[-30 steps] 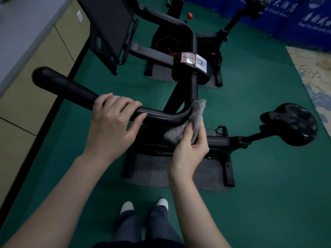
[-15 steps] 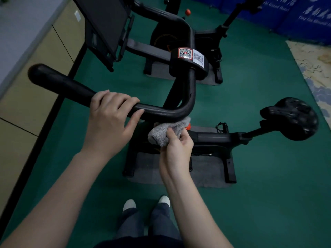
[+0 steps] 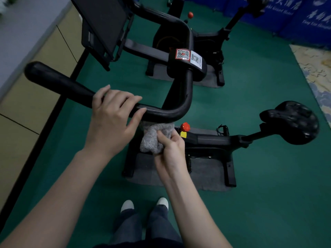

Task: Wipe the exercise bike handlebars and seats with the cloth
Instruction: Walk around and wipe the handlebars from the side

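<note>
A black exercise bike stands in front of me. Its curved black handlebar runs from upper left to a bend at centre. My left hand rests over the bar near the bend, fingers loosening around it. My right hand is closed on a grey fluffy cloth, which is pressed up against the underside of the bar just below the bend. The black seat sticks out at the right on its post, untouched.
A red knob sits on the frame right of the cloth. A tilted screen is mounted at upper left. A second bike stands behind. The floor is green; a cabinet wall runs along the left. My feet are below.
My right hand has carried the cloth from the right side of the bend down to the bar's underside and leftward. My left hand's fingers have loosened on the bar.
</note>
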`<state>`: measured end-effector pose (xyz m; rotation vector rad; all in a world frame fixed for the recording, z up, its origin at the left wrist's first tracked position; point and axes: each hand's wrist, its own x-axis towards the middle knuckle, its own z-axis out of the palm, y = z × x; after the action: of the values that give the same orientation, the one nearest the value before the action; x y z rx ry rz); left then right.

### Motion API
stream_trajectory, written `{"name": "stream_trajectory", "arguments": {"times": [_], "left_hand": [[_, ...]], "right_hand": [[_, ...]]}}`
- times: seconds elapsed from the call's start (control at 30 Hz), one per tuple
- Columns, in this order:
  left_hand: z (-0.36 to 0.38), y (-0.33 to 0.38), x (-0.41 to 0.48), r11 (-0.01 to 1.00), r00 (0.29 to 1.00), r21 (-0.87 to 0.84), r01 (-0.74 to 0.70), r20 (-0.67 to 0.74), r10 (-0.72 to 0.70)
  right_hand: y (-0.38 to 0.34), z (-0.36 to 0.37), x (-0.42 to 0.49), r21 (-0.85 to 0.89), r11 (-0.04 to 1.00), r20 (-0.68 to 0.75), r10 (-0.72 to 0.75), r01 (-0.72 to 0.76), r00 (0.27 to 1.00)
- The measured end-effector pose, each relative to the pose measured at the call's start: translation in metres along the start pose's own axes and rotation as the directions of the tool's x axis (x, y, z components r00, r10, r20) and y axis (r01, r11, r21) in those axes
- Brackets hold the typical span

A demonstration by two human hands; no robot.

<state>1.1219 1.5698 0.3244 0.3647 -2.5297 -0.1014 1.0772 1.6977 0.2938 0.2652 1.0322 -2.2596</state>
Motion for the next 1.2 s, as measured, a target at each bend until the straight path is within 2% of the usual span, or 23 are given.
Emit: {"name": "stream_trajectory", "arguments": {"times": [0.1, 0.2, 0.27, 0.33, 0.4, 0.47, 0.53, 0.6, 0.67, 0.7, 0.83, 0.9, 0.97, 1.03, 1.1, 1.2], "left_hand": [[0.004, 0.012, 0.006, 0.999, 1.000, -0.034, -0.022, 0.007, 0.022], [0.009, 0.019, 0.008, 0.998, 1.000, -0.057, -0.017, 0.021, 0.018], [0.012, 0.023, 0.007, 0.998, 1.000, -0.058, -0.005, 0.017, 0.006], [0.013, 0.024, 0.006, 0.999, 1.000, -0.054, 0.005, 0.012, -0.004], [0.014, 0.025, 0.006, 0.998, 1.000, -0.054, 0.015, 0.014, -0.015], [0.013, 0.025, 0.006, 0.998, 1.000, -0.057, 0.023, 0.021, -0.022], [0.013, 0.026, 0.007, 0.997, 0.999, -0.063, 0.034, 0.027, -0.033], [0.013, 0.026, 0.007, 0.997, 0.999, -0.062, 0.047, 0.027, -0.045], [0.013, 0.026, 0.007, 0.997, 0.998, -0.062, 0.052, 0.028, -0.051], [0.013, 0.026, 0.007, 0.996, 0.998, -0.064, 0.054, 0.031, -0.052], [0.012, 0.026, 0.007, 0.996, 0.998, -0.068, 0.059, 0.027, -0.058], [0.012, 0.026, 0.007, 0.995, 0.998, -0.075, 0.062, 0.022, -0.061], [0.012, 0.026, 0.007, 0.994, 0.998, -0.087, 0.062, 0.021, -0.060], [0.011, 0.026, 0.008, 0.993, 0.998, -0.097, 0.061, 0.022, -0.060], [0.010, 0.026, 0.008, 0.993, 0.998, -0.105, 0.062, 0.026, -0.060], [0.009, 0.026, 0.008, 0.992, 0.998, -0.113, 0.056, 0.032, -0.053]], "right_hand": [[-0.010, -0.007, 0.005, 0.053, 0.999, -0.051, 0.007, -0.004, 0.999], [-0.031, -0.021, 0.015, 0.127, 0.988, -0.160, -0.067, 0.087, 0.985], [-0.040, -0.025, 0.019, 0.041, 0.985, -0.180, -0.159, 0.169, 0.971], [-0.040, -0.023, 0.016, -0.175, 0.949, -0.176, -0.291, 0.261, 0.940], [-0.036, -0.021, 0.011, -0.438, 0.833, -0.166, -0.444, 0.338, 0.880], [-0.035, -0.021, 0.007, -0.616, 0.667, -0.095, -0.591, 0.419, 0.801], [-0.041, -0.023, 0.009, -0.724, 0.461, 0.073, -0.689, 0.514, 0.721], [-0.052, -0.025, 0.016, -0.792, 0.229, 0.268, -0.703, 0.566, 0.659], [-0.068, -0.024, 0.029, -0.802, 0.046, 0.418, -0.670, 0.596, 0.614], [-0.075, -0.022, 0.035, -0.798, -0.011, 0.463, -0.651, 0.603, 0.601], [-0.091, -0.015, 0.042, -0.783, -0.160, 0.573, -0.562, 0.602, 0.596], [-0.099, -0.012, 0.040, -0.716, -0.282, 0.690, -0.417, 0.638, 0.591], [-0.114, -0.003, 0.044, -0.637, -0.362, 0.769, -0.239, 0.680, 0.593], [-0.128, 0.011, 0.053, -0.612, -0.421, 0.765, -0.103, 0.669, 0.636], [-0.134, 0.023, 0.062, -0.582, -0.525, 0.738, -0.020, 0.621, 0.675], [-0.134, 0.043, 0.069, -0.458, -0.660, 0.666, 0.187, 0.595, 0.722]]}}
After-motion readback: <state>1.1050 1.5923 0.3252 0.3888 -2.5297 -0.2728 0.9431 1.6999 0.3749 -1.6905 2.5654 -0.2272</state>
